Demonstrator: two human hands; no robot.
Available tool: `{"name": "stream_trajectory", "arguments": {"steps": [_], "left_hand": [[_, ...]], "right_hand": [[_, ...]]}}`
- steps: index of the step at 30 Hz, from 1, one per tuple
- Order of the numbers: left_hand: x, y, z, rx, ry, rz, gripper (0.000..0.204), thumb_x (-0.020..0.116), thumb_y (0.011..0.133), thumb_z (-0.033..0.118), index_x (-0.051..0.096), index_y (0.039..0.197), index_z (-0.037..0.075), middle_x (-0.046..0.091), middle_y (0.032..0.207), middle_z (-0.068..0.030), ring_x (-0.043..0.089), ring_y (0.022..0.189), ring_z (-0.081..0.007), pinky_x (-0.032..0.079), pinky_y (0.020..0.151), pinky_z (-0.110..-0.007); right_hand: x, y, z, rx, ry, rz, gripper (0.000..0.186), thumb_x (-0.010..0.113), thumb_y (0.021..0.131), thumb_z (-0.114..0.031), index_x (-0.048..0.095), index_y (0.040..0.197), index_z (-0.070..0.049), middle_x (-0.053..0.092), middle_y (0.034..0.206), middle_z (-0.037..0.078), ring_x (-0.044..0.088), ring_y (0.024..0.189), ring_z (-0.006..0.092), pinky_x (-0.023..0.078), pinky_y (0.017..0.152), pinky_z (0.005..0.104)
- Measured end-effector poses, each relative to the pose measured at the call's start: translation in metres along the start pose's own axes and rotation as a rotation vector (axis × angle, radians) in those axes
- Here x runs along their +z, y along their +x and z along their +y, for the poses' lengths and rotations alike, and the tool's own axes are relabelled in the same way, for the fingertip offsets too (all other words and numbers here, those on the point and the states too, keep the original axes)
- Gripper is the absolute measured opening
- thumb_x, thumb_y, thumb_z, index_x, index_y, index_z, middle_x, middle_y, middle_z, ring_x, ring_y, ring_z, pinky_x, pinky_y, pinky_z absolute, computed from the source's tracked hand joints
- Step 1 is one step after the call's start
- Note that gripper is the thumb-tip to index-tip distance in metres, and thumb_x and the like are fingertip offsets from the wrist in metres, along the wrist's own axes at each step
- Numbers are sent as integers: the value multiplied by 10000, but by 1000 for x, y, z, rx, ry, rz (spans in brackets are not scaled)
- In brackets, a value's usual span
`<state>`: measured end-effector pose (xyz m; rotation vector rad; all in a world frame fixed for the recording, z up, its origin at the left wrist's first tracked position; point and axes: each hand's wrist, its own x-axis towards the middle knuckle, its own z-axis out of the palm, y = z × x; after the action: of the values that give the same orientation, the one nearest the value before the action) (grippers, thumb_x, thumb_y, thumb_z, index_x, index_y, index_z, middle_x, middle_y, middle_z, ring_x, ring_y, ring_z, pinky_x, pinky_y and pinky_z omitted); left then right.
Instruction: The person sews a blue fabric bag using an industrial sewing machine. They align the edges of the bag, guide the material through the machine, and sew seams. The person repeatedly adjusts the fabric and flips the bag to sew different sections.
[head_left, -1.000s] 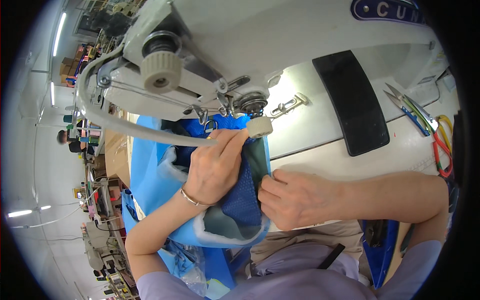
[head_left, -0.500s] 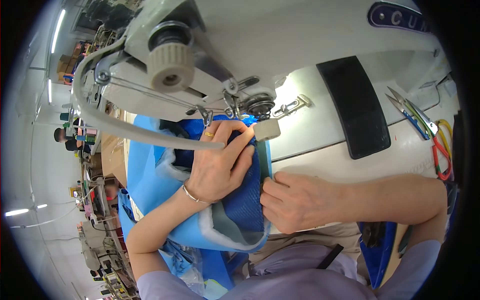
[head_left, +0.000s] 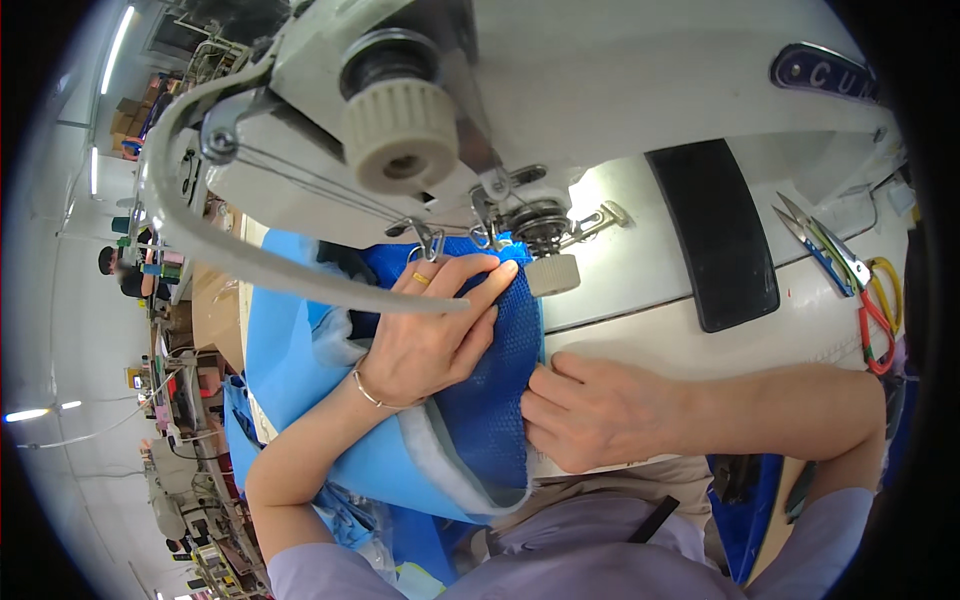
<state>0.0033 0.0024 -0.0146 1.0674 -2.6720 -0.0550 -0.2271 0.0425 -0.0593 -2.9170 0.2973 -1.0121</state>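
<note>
A dark blue mesh fabric (head_left: pixel 490 410) lies under the head of a white sewing machine (head_left: pixel 640 70). Beneath and around it is a light blue piece (head_left: pixel 375 470) with white padding (head_left: pixel 435 455) along its edge. My left hand (head_left: pixel 425 335) rests on the mesh, index finger and thumb pinched on it close to the needle area, which the machine parts partly hide. With curled fingers, my right hand (head_left: pixel 605 415) grips the mesh's right edge nearer my body; the fingertips are hidden.
A black curved pad (head_left: pixel 715 235) lies on the machine bed. Right of it are scissors (head_left: pixel 825 240) with red and yellow handles. A curved white guard (head_left: pixel 290 275) arches above my left hand. Another person (head_left: pixel 125 270) is far off at left.
The mesh now reaches the right edge, covering a grey-green strip that showed beside it. Both hands keep nearly the same places. The whole view has shifted slightly, with the machine head appearing larger.
</note>
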Motion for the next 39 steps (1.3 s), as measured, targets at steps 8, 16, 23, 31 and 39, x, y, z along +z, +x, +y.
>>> {"name": "stream_trajectory", "arguments": {"steps": [8,16,23,31,39], "left_hand": [[0,0,-7,106,35,-16,532,692,727,-12,673,1257,28,648,1254,-106,633,1001,-305,531,856,-425],[-3,2,-8,59,23,-74,626,615,688,-111,707,1285,56,697,1252,-109,651,1069,-317,537,937,-416],[1,-5,-15,90,32,-37,584,688,745,-3,661,1321,87,640,1333,-93,628,1172,-347,528,983,-448],[2,-1,-15,52,13,-8,530,700,743,31,636,1269,45,635,1281,-135,604,1225,-316,498,1050,-438],[8,2,-17,38,17,86,491,696,758,33,643,1246,54,641,1284,-112,616,1196,-289,518,1003,-415]], "right_hand": [[-1,0,3,-22,-7,18,136,665,697,-196,638,655,-69,481,705,1,488,744,168,365,613,288],[4,-3,2,-15,-15,39,143,673,682,-188,626,628,-65,469,693,-2,486,742,165,368,604,287],[0,2,6,-35,10,-5,131,673,672,-188,618,617,-83,462,702,-7,485,749,161,362,600,286],[-10,5,25,-48,70,-72,81,673,670,-142,626,653,-78,507,753,10,525,781,186,427,648,298],[-19,8,38,-14,104,-90,79,670,654,-103,619,691,-55,543,786,37,573,813,191,496,711,306]]}}
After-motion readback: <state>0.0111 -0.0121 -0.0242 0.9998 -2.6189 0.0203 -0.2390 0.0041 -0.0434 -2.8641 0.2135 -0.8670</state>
